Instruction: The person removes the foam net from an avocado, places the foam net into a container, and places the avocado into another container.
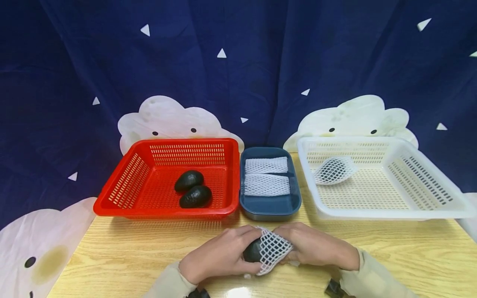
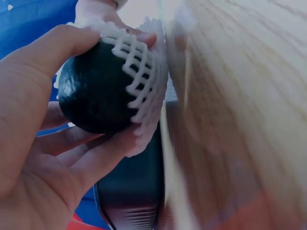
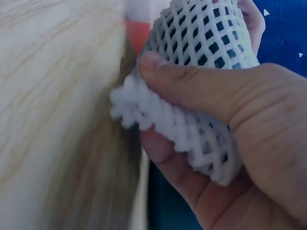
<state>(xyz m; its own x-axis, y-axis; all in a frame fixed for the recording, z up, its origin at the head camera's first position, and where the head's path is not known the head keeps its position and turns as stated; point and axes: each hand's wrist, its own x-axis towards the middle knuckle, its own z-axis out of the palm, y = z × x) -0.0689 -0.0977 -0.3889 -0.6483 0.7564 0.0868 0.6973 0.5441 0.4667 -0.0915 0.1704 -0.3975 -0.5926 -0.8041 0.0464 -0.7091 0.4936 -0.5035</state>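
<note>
A dark avocado (image 2: 91,91) sits partly inside a white foam net sleeve (image 1: 275,248), low over the front of the table. My left hand (image 1: 229,252) grips the avocado's bare end, thumb and fingers also touching the sleeve's open rim. On the other side my right hand (image 1: 313,246) pinches the gathered end of the net sleeve (image 3: 168,115) between thumb and fingers. Two bare avocados (image 1: 196,196) lie in the red basket (image 1: 123,210). Flat foam net sleeves (image 1: 266,184) lie in the dark blue tray (image 1: 270,211). A netted avocado (image 1: 333,170) lies in the white basket (image 1: 376,213).
Red basket, blue tray and white basket stand side by side along the back of the wooden table (image 1: 149,248). Behind them hangs a dark blue curtain (image 1: 261,74) with white triangles and clouds. The hands work in front of the blue tray.
</note>
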